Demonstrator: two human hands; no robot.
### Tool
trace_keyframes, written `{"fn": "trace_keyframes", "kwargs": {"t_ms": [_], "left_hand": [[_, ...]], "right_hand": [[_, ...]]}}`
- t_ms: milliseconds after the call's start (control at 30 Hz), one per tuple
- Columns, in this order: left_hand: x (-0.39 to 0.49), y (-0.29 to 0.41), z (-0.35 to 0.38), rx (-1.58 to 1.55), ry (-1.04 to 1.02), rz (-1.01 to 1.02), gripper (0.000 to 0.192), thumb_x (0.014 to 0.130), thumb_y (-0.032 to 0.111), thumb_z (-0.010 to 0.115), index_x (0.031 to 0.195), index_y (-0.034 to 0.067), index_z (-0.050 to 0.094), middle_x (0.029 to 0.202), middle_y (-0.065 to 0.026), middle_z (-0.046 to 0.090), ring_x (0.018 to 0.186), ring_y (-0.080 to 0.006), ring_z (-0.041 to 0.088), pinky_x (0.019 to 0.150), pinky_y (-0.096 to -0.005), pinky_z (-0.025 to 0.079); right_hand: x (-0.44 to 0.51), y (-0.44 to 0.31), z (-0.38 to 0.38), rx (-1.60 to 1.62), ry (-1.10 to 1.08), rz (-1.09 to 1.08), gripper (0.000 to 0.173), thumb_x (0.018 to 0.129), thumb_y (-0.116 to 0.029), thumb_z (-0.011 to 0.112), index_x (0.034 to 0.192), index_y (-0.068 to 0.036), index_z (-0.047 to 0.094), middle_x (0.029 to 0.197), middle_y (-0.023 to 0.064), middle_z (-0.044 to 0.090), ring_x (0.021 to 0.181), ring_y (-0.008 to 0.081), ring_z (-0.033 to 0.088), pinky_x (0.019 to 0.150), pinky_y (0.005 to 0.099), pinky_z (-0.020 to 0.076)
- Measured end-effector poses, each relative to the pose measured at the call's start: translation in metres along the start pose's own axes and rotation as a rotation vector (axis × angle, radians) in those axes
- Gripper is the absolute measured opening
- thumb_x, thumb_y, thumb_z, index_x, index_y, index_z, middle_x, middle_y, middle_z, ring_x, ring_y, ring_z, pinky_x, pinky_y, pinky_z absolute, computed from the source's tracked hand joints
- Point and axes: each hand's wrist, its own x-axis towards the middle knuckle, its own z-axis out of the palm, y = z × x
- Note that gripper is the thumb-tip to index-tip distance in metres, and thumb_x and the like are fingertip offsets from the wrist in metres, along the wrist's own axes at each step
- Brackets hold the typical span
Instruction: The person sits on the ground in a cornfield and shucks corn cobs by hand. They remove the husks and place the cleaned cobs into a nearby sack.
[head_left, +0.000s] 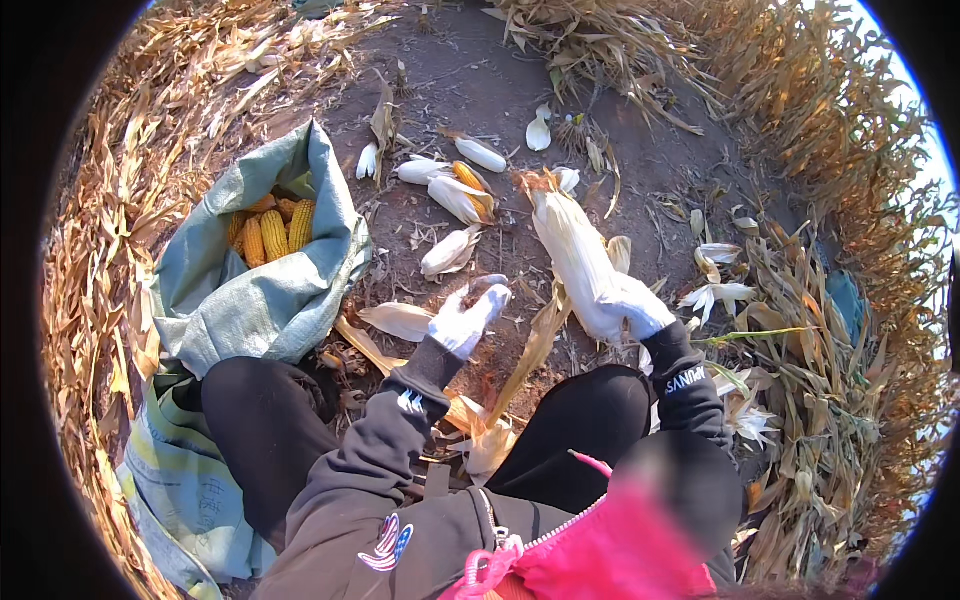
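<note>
My right hand (637, 306), in a white glove, grips the lower end of a corn ear in its pale husk (566, 236). Brown silk shows at the ear's far tip. My left hand (469, 315), also white-gloved, is held with thumb and fingers apart and no ear in it. Beside its wrist is a loose dry husk (397, 321). Ahead on the soil lie several husked ears, among them a partly opened ear with yellow kernels (471, 184) and a pale ear (450, 253) nearest my left hand.
At the left stands a green woven sack (255, 319), its mouth open on several bare yellow cobs (275, 234). Another woven sack (195, 487) lies by my left leg. Dry stalks and husks (795, 390) are heaped at the right; more leaf litter (112, 300) covers the far left.
</note>
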Motion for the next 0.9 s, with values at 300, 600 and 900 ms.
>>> {"fn": "trace_keyframes", "kwargs": {"t_ms": [300,600,900], "left_hand": [[-0.008,0.058,0.009,-0.655,0.137,0.225,0.052,0.101,0.042,0.06,0.136,0.004,0.053,0.126,-0.0089,0.063,0.106,-0.0221,0.065,0.095,-0.0395,0.053],[-0.04,0.071,0.024,0.102,0.523,0.336,0.045,0.096,0.033,0.072,0.126,0.001,0.062,0.118,-0.0095,0.068,0.104,-0.0145,0.063,0.092,-0.0289,0.05],[-0.019,0.052,-0.019,-0.662,0.08,0.202,0.032,0.104,0.027,0.056,0.126,0.005,0.055,0.113,-0.0115,0.066,0.1,-0.0231,0.066,0.089,-0.0359,0.054]], "right_hand": [[-0.012,-0.005,0.115,-0.368,-0.253,0.019,0.075,0.08,-0.036,0.082,0.138,0.0,0.051,0.123,0.0079,0.061,0.111,0.014,0.056,0.096,0.031,0.0476],[-0.007,0.039,0.176,-0.271,0.049,-0.079,0.084,0.07,-0.037,0.087,0.138,-0.001,0.052,0.125,0.013,0.064,0.112,0.0202,0.061,0.095,0.0345,0.0503],[-0.014,0.026,0.203,-0.481,0.169,-0.319,0.073,0.066,-0.034,0.086,0.127,-0.007,0.058,0.116,0.014,0.065,0.107,0.0291,0.064,0.095,0.0368,0.0502]]}}
